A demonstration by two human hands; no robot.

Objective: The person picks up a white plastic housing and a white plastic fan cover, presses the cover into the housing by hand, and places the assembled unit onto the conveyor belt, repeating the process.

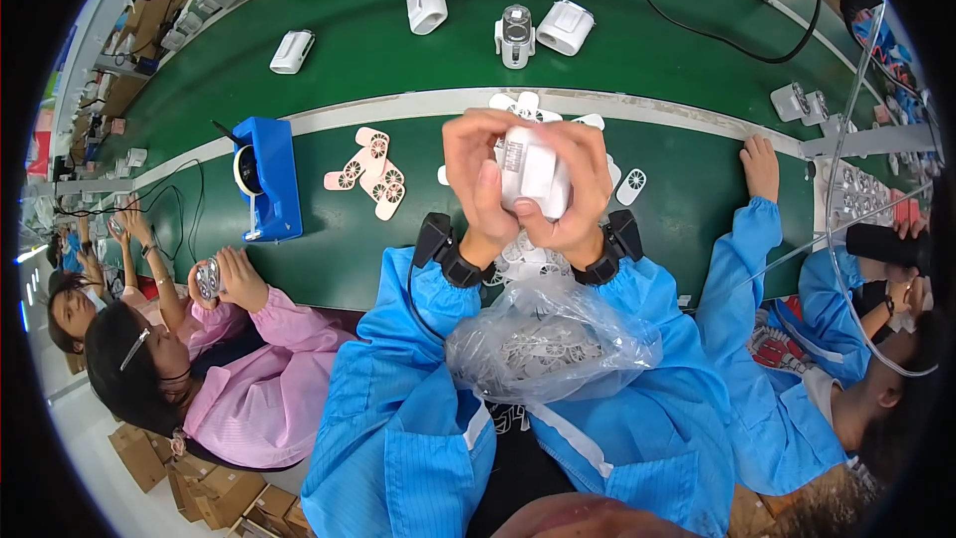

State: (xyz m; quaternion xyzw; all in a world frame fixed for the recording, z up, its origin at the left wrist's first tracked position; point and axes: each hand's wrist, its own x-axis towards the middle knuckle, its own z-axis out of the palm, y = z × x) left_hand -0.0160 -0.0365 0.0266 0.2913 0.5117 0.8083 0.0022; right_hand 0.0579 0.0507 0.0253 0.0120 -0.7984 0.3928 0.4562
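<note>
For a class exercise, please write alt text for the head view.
A person's left hand and right hand hold a white device over a green table. Below is a clear bag of small parts; white housings sit farther off, with co-workers on both sides.

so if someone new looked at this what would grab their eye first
Most likely the white plastic unit held between the person's hands, just above the middle of the view. Next, perhaps, the clear plastic bag of small flat parts in front of the person's body, below those hands. The bright blue holder also stands out, on the green worktop to the person's left.
</note>
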